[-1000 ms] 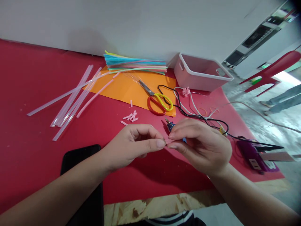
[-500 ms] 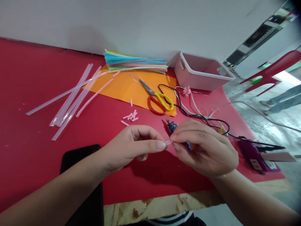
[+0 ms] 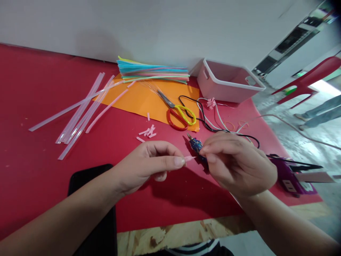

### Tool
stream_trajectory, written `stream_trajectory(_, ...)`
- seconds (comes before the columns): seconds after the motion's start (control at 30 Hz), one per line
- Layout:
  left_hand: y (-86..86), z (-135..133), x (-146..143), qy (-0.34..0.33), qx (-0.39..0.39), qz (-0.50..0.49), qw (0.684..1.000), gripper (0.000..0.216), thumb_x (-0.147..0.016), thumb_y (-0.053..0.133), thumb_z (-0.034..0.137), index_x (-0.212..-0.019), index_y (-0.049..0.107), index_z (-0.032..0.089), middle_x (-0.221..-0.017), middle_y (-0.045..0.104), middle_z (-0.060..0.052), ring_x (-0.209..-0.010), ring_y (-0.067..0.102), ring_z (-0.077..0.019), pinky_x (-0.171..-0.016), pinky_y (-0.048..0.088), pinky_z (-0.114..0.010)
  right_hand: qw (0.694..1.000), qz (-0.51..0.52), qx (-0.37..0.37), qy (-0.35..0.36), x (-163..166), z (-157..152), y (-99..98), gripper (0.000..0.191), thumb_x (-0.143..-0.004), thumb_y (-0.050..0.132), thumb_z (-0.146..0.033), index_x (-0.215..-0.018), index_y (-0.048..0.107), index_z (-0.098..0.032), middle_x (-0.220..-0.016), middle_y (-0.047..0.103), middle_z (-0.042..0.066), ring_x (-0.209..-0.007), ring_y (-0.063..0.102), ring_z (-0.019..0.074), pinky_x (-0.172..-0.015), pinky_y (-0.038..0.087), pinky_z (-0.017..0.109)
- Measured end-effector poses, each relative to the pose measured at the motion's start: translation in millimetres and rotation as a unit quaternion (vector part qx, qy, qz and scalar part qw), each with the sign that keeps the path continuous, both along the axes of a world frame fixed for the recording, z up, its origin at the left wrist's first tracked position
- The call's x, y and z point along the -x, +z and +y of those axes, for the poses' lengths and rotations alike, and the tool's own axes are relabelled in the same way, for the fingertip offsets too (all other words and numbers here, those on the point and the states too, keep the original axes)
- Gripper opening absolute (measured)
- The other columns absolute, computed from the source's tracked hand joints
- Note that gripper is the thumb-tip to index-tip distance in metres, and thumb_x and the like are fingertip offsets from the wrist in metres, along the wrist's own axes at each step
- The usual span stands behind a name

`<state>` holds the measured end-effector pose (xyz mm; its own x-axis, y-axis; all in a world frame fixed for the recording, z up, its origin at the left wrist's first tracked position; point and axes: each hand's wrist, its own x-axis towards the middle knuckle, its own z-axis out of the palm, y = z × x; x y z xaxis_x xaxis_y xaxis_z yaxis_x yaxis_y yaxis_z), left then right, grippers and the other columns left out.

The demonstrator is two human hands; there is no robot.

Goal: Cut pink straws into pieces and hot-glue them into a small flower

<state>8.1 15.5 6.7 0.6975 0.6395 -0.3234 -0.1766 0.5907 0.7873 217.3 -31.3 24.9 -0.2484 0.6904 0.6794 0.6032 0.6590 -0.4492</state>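
Between the thumb and forefinger of my left hand (image 3: 157,161) is a short pink fuzzy pipe cleaner piece (image 3: 189,158), its free end pointing right. My right hand (image 3: 237,163) is closed in a pinch just to the right of that piece, apart from it. What its fingertips hold is too small to make out. Behind the right fingertips lies a blue glue gun (image 3: 196,145) with a brass-coloured nozzle, partly hidden by the hand. Several more cut pink pieces (image 3: 147,131) lie on the red table beyond my left hand.
Scissors (image 3: 173,106) and thin clear strands lie on orange paper (image 3: 138,103). Behind are coloured pipe cleaners (image 3: 154,71) and a pink bin (image 3: 226,85). Translucent sticks (image 3: 77,117) lie left, a black phone-like slab (image 3: 101,220) near. Cables (image 3: 213,124) run right to a purple power strip (image 3: 287,174).
My right hand has moved right, away from the pink piece it was touching, leaving a gap. More of the glue gun shows. My left hand has shifted slightly left.
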Motion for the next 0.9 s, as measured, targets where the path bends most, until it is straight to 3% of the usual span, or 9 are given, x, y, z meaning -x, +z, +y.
stream_trajectory(0.17,-0.4,0.2,-1.1,-0.006,-0.031,0.006,0.999,0.022,-0.074,0.086,0.032,-0.072,0.07,0.017,-0.063,0.057,0.005,-0.049,0.042,-0.005,-0.045,0.03,-0.019,0.999,0.021,0.044,0.017,-0.5,-0.3,-7.1,0.02,-0.087,0.061,-0.006,-0.096,0.066,-0.023,-0.082,0.07,0.004,-0.077,0.067,0.0176,-0.072,0.056,0.033)
stream_trajectory(0.27,-1.3,-1.1,-2.1,0.004,-0.153,0.085,0.985,0.022,-0.082,0.079,0.034,-0.075,0.067,0.017,-0.065,0.057,0.004,-0.054,0.045,-0.0077,-0.051,0.035,-0.021,0.989,0.113,0.082,0.041,-3.4,1.3,-22.5,0.013,-0.095,0.052,-0.014,-0.09,0.06,-0.023,-0.08,0.063,0.003,-0.072,0.061,0.0179,-0.067,0.051,0.035)
stream_trajectory(0.33,-3.8,-2.9,-2.3,0.03,-0.296,0.167,0.94,0.02,-0.088,0.073,0.032,-0.077,0.068,0.017,-0.071,0.061,0.001,-0.062,0.052,-0.0107,-0.056,0.039,-0.023,0.984,0.155,0.087,0.031,-7.5,4.4,-32.5,0.021,-0.099,0.044,-0.019,-0.08,0.053,-0.023,-0.071,0.054,0.001,-0.062,0.053,0.0157,-0.059,0.044,0.032)
stream_trajectory(0.4,-8.2,-4.3,-1.9,0.06,-0.457,0.202,0.864,0.014,-0.091,0.066,0.024,-0.079,0.07,0.016,-0.073,0.063,0.0,-0.061,0.052,-0.0105,-0.057,0.04,-0.023,0.99,0.12,0.075,-0.011,-12.5,9.6,-37.9,0.027,-0.1,0.041,-0.021,-0.074,0.047,-0.023,-0.064,0.048,-0.002,-0.055,0.046,0.0136,-0.054,0.038,0.029)
stream_trajectory(0.53,-19.5,-3.1,-0.4,0.088,-0.615,0.229,0.75,0.014,-0.097,0.059,0.02,-0.088,0.07,0.016,-0.07,0.061,0.0,-0.059,0.053,-0.0109,-0.058,0.04,-0.022,0.994,0.034,0.045,-0.093,-22.2,24.0,-35.9,0.024,-0.095,0.047,-0.016,-0.071,0.05,-0.023,-0.061,0.053,-0.003,-0.053,0.049,0.0119,-0.053,0.038,0.026)
stream_trajectory(0.73,-31.9,2.5,-0.5,0.107,-0.678,0.234,0.689,0.013,-0.096,0.058,0.018,-0.089,0.07,0.016,-0.072,0.069,-0.004,-0.063,0.06,-0.0144,-0.062,0.043,-0.024,0.991,0.014,-0.021,-0.129,-28.5,41.5,-39.3,0.016,-0.094,0.058,-0.017,-0.081,0.067,-0.021,-0.072,0.072,0.002,-0.063,0.065,0.0141,-0.059,0.049,0.025)
stream_trajectory(0.9,-36.4,2.8,-1.8,0.133,-0.679,0.26,0.673,0.014,-0.097,0.058,0.02,-0.091,0.07,0.016,-0.073,0.072,-0.006,-0.063,0.064,-0.016,-0.063,0.046,-0.025,0.992,0.014,-0.055,-0.113,-28.9,47.9,-51.5,0.01,-0.094,0.063,-0.018,-0.089,0.07,-0.021,-0.076,0.076,0.003,-0.068,0.07,0.0158,-0.067,0.056,0.027)
